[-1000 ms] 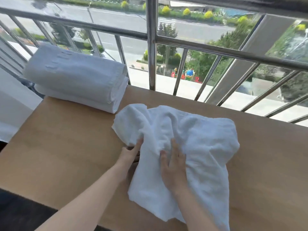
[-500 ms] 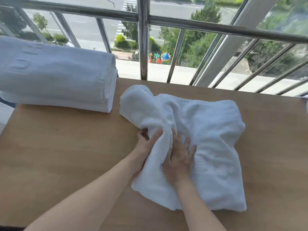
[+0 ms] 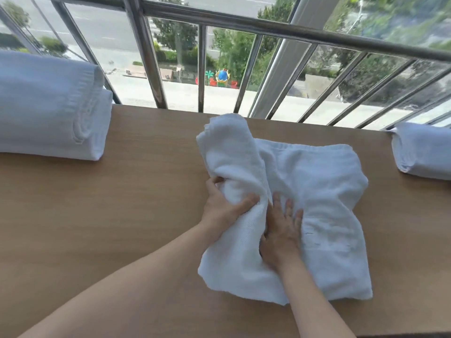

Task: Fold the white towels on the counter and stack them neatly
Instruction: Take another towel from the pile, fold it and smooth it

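A rumpled white towel (image 3: 324,198) lies on the wooden counter (image 3: 117,215), right of centre. My left hand (image 3: 224,206) grips a raised fold along the towel's left side, thumb over the cloth. My right hand (image 3: 280,230) lies flat on the towel just right of that fold, fingers spread, pressing it down. A stack of folded white towels (image 3: 48,111) rests at the far left of the counter. Another folded white towel (image 3: 424,152) sits at the right edge, partly cut off by the frame.
A metal railing (image 3: 202,69) with vertical and slanted bars runs along the counter's far edge, with a street and trees below. Bare wood stretches between the left stack and the towel under my hands.
My left hand has closed on the towel's left fold and lifted it into a taller ridge. My right hand stays pressed flat. The view shifted right, bringing the right-hand folded towel into sight.
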A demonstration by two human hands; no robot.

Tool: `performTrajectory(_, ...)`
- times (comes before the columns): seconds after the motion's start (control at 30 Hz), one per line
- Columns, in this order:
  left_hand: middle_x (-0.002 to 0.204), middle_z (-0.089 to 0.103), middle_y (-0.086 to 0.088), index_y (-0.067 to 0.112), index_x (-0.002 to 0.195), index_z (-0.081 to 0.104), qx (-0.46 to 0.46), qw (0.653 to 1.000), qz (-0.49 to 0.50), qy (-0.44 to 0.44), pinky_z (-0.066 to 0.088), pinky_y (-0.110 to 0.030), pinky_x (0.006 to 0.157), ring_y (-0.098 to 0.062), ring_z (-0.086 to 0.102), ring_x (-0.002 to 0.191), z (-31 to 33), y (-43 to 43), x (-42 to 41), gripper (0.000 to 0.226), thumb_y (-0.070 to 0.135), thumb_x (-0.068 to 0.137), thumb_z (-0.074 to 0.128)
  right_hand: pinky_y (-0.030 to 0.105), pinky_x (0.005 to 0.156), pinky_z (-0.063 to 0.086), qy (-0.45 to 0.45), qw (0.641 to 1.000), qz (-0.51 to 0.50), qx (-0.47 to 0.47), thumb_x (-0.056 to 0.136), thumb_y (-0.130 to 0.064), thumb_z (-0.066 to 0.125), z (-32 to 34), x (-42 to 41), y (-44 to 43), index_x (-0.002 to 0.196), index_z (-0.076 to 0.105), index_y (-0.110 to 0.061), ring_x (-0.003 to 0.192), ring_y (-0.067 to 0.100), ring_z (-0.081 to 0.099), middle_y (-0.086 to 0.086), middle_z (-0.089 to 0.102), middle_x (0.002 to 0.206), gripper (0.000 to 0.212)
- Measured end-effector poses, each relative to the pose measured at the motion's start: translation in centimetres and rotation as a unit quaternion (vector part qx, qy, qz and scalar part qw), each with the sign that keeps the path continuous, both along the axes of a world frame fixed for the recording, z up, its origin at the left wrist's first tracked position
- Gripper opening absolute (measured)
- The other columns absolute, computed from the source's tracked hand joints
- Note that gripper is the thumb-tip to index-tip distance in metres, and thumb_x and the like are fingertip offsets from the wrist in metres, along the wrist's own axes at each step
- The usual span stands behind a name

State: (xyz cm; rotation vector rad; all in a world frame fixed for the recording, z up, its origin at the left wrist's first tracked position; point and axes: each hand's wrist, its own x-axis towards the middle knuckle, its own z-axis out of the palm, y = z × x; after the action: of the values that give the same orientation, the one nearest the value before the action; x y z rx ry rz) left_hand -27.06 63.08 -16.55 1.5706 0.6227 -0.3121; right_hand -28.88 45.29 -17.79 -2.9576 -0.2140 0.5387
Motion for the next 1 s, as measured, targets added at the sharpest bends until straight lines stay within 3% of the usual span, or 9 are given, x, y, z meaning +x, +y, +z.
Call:
performTrajectory(0.13,0.108,0.048,0.028,0.049,0.115,0.031,0.061,0.998,0.016,-0.009,0.041,-0.012,0.065,0.010,0.052,0.091,-0.2,-0.7,0.1,0.085,0.063,0.055,0.089,0.057,0.121,-0.004,-0.022,0.996,-0.078,0.036,0.079,-0.062,0.014,1.5,2.1,-2.5,0.155,0.020,-0.046,0.152,0.031,0.014,0.000,0.020,0.166,0.078)
performTrajectory(0.2,0.108,0.047,0.031,0.048,0.114,0.033,0.084,0.996,0.028,-0.027,0.040,-0.008,0.062,0.013,0.052,0.089,-0.2,0.7,-0.6,0.081,0.061,0.057,0.090,0.058,0.120,-0.007,-0.036,0.989,-0.114,0.088,0.082,-0.067,0.016,1.8,2.3,-0.6,0.153,0.026,-0.047,0.152,0.032,0.013,0.002,0.022,0.164,0.075)
performTrajectory(0.33,0.103,0.045,0.033,0.043,0.115,0.035,0.153,0.986,0.063,-0.028,0.038,-0.013,0.067,0.019,0.047,0.084,-0.2,4.8,-2.5,0.077,0.059,0.062,0.088,0.058,0.118,-0.016,-0.034,0.990,-0.085,0.105,0.085,-0.076,0.014,0.7,0.4,6.3,0.154,0.005,-0.056,0.153,0.034,-0.016,0.000,-0.007,0.169,0.072)
performTrajectory(0.5,0.110,0.047,0.033,0.042,0.118,0.036,0.218,0.971,0.065,-0.077,0.039,-0.001,0.070,0.029,0.046,0.094,-0.4,10.8,-5.4,0.068,0.047,0.072,0.086,0.067,0.113,-0.018,-0.038,0.998,-0.024,0.053,0.089,-0.080,0.010,-1.1,-2.3,12.7,0.153,-0.008,-0.056,0.149,0.038,-0.028,-0.002,-0.016,0.168,0.071)
performTrajectory(0.63,0.094,0.069,0.018,0.048,0.121,0.034,0.127,0.988,0.073,-0.056,0.049,-0.014,0.072,0.009,0.065,0.089,-0.8,14.3,-6.4,0.072,0.046,0.073,0.087,0.072,0.112,-0.015,-0.042,0.999,-0.022,0.013,0.089,-0.080,0.012,-1.9,-2.8,14.5,0.153,-0.013,-0.053,0.147,0.042,-0.030,0.003,-0.024,0.166,0.074)
performTrajectory(0.7,0.097,0.071,0.017,0.046,0.127,0.030,0.071,0.994,0.084,-0.019,0.050,-0.017,0.072,0.010,0.066,0.088,-0.7,15.1,-5.7,0.081,0.053,0.069,0.087,0.073,0.110,-0.015,-0.040,0.999,-0.027,0.006,0.089,-0.078,0.016,-1.9,-2.5,14.9,0.153,-0.013,-0.054,0.146,0.044,-0.030,0.003,-0.022,0.167,0.073)
performTrajectory(0.8,0.112,0.072,0.004,0.022,0.127,0.047,-0.068,0.992,0.103,0.015,0.060,-0.035,0.082,-0.005,0.072,0.095,-0.5,15.6,-2.7,0.084,0.055,0.063,0.090,0.075,0.109,-0.015,-0.029,0.999,-0.029,0.015,0.090,-0.076,0.018,-1.7,-2.4,15.5,0.151,-0.013,-0.057,0.147,0.046,-0.027,-0.003,-0.016,0.168,0.072)
performTrajectory(0.87,0.110,0.075,-0.007,0.011,0.120,0.063,-0.124,0.989,0.071,0.043,0.061,-0.044,0.085,-0.021,0.075,0.095,-0.1,15.6,-0.2,0.071,0.050,0.068,0.089,0.075,0.108,-0.016,-0.024,0.999,-0.028,0.024,0.089,-0.076,0.014,-1.4,-2.5,16.0,0.151,-0.015,-0.057,0.148,0.044,-0.027,-0.009,-0.016,0.168,0.071)
performTrajectory(1.0,0.100,0.078,-0.005,0.014,0.104,0.071,-0.125,0.992,0.028,-0.010,0.061,-0.030,0.068,-0.024,0.076,0.091,0.6,15.6,3.3,0.025,0.024,0.084,0.082,0.073,0.109,-0.017,-0.034,0.997,-0.033,0.053,0.091,-0.074,0.014,-1.0,-2.6,16.0,0.151,-0.016,-0.056,0.150,0.040,-0.025,-0.013,-0.012,0.168,0.070)
